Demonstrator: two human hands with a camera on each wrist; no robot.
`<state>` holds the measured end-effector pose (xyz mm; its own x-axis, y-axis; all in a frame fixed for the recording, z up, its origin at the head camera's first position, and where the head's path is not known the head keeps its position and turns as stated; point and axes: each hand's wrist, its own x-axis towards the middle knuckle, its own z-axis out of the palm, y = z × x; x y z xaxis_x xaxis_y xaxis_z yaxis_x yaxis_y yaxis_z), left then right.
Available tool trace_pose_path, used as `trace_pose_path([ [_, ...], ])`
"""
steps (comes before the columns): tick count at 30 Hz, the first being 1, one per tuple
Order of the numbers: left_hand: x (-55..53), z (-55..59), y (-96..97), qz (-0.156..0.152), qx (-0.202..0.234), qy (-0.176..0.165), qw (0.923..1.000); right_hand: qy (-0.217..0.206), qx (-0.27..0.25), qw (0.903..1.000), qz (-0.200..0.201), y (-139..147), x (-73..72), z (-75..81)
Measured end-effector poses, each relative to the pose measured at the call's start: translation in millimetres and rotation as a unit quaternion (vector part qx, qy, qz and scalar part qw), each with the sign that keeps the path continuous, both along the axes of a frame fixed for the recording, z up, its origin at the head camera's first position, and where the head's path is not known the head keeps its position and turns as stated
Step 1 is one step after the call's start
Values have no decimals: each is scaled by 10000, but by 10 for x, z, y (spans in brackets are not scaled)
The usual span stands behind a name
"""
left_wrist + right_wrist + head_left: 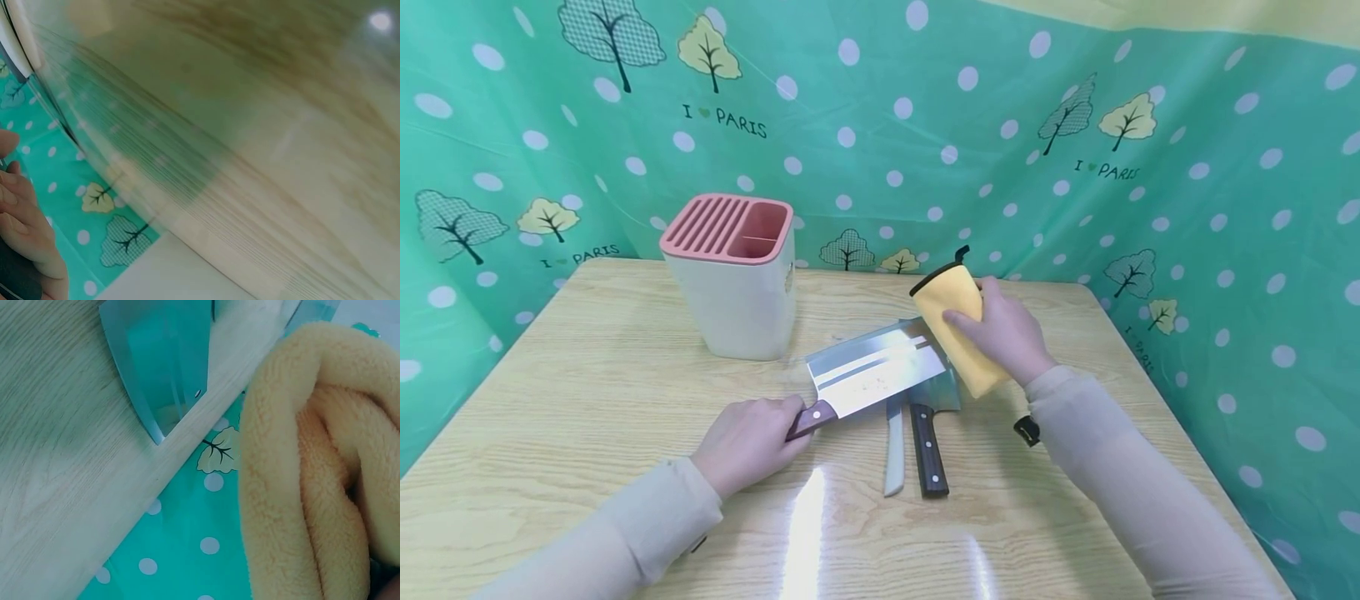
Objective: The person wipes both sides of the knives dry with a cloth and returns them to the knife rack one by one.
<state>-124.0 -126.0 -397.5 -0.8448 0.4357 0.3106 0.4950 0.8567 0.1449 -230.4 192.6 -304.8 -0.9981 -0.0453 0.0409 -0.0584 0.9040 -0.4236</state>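
My left hand [752,442] grips the dark wooden handle of a cleaver [876,371], whose broad shiny blade points to the right and away. A folded yellow cloth [958,325] with a dark edge is held in my right hand [1009,332], thumb on its near face. The cloth overlaps the far end of the cleaver blade in the head view. Below lie a second knife with a black riveted handle [929,454] and one with a pale handle [895,450]; their blades are partly hidden under the cleaver. In the right wrist view the cloth [275,475] shows thick, fuzzy folds.
A white knife block [733,308] with a pink slotted top stands at the back left of the wooden table [587,400]. A green polka-dot curtain [880,142] hangs behind the table and along its sides.
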Motion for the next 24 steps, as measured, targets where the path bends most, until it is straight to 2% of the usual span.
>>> trace_pose_path([
  [8, 6, 8, 14, -31, 46, 6, 10000, 116, 235, 9997, -5, 3, -26, -16],
  [17, 10, 9, 18, -5, 12, 14, 10000, -4, 324, 9994, -83, 15, -38, -57],
  [24, 9, -7, 10, -78, 29, 220, 9997, -103, 447, 9989, -89, 26, -43, -95],
])
